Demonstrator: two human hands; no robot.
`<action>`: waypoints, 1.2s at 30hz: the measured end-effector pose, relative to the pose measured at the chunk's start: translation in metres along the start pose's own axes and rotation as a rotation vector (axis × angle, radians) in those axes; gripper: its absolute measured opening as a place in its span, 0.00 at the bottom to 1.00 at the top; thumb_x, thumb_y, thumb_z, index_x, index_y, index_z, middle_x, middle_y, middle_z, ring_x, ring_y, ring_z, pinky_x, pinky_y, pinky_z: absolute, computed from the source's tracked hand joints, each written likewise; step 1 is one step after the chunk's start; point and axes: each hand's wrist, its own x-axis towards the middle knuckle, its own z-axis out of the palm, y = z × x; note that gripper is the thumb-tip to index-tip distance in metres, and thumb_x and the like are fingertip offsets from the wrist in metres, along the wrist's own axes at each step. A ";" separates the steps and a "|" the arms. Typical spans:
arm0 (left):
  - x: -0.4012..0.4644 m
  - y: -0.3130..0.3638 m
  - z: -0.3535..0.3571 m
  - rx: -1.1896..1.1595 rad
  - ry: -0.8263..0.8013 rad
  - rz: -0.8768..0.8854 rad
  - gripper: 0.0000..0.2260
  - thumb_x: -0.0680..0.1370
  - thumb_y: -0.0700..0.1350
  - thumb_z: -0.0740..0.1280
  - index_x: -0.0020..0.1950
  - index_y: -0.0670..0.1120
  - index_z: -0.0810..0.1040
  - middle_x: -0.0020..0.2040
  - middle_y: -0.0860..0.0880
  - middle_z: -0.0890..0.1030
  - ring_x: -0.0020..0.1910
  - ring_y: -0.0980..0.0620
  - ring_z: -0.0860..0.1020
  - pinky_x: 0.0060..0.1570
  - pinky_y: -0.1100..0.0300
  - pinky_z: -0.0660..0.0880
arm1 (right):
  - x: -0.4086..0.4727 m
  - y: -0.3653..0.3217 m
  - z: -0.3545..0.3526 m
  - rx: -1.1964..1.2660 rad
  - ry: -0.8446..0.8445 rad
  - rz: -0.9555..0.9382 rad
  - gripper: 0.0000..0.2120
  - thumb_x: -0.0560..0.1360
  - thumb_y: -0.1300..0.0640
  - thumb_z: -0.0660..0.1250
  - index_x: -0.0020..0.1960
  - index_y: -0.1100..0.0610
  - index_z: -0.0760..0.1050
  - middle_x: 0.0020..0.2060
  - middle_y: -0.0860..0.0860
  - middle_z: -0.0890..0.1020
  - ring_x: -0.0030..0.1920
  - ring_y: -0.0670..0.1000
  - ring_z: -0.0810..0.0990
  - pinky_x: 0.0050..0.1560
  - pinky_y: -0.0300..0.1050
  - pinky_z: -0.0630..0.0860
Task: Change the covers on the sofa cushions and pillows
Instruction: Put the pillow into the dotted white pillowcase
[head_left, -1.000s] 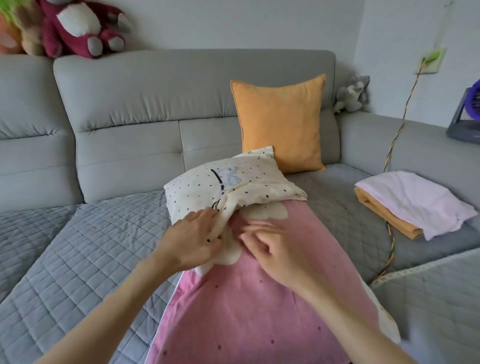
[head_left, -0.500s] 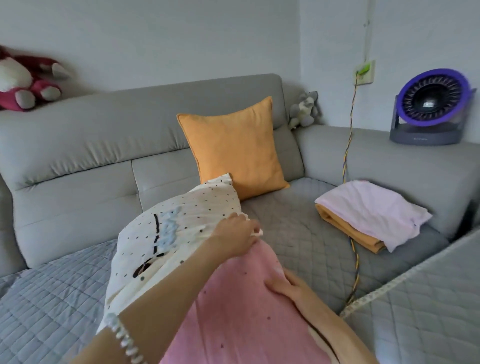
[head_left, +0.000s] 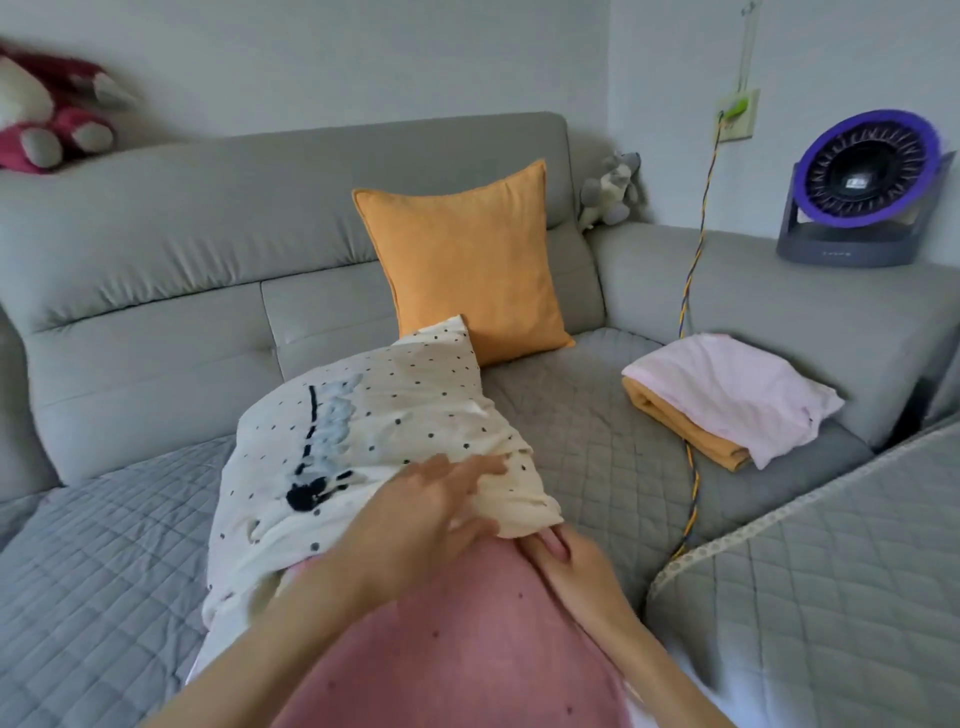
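Pillow (head_left: 395, 613) lies on the sofa (head_left: 597, 436), just before the orange cushion (head_left: 467, 260). Left hand (head_left: 426, 514) rests open-fingered on its dotted cover (head_left: 374, 431); right hand (head_left: 571, 564) touches the cover's edge, grip unclear.

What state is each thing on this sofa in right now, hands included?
Dotted cream cover: partly on the pink pillow.
Pink pillow: near end bare.
Left hand: fingers spread, resting on the cover's edge.
Right hand: at the cover's opening; grip unclear.
Orange cushion: covered, leaning upright on the backrest.
Folded covers: stacked, pink over orange.
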 end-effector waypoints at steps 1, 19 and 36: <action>-0.014 -0.010 0.001 0.102 0.036 0.015 0.17 0.74 0.58 0.59 0.59 0.55 0.75 0.46 0.57 0.79 0.45 0.58 0.75 0.46 0.64 0.74 | 0.000 0.009 0.001 -0.056 0.071 0.013 0.10 0.75 0.44 0.63 0.48 0.48 0.79 0.40 0.42 0.81 0.44 0.44 0.79 0.45 0.39 0.74; -0.121 -0.056 -0.004 0.230 0.182 0.051 0.13 0.72 0.60 0.59 0.52 0.55 0.71 0.47 0.56 0.82 0.43 0.56 0.79 0.43 0.64 0.68 | -0.035 -0.001 0.002 -0.758 0.332 -0.819 0.03 0.70 0.58 0.59 0.43 0.52 0.68 0.40 0.46 0.73 0.42 0.45 0.70 0.43 0.34 0.66; -0.232 -0.069 0.034 -0.616 0.314 -0.510 0.11 0.71 0.59 0.68 0.44 0.53 0.75 0.45 0.54 0.76 0.49 0.63 0.76 0.47 0.77 0.68 | -0.068 0.028 0.010 -0.507 0.245 -0.638 0.11 0.74 0.51 0.64 0.44 0.59 0.75 0.48 0.45 0.72 0.49 0.43 0.74 0.54 0.32 0.69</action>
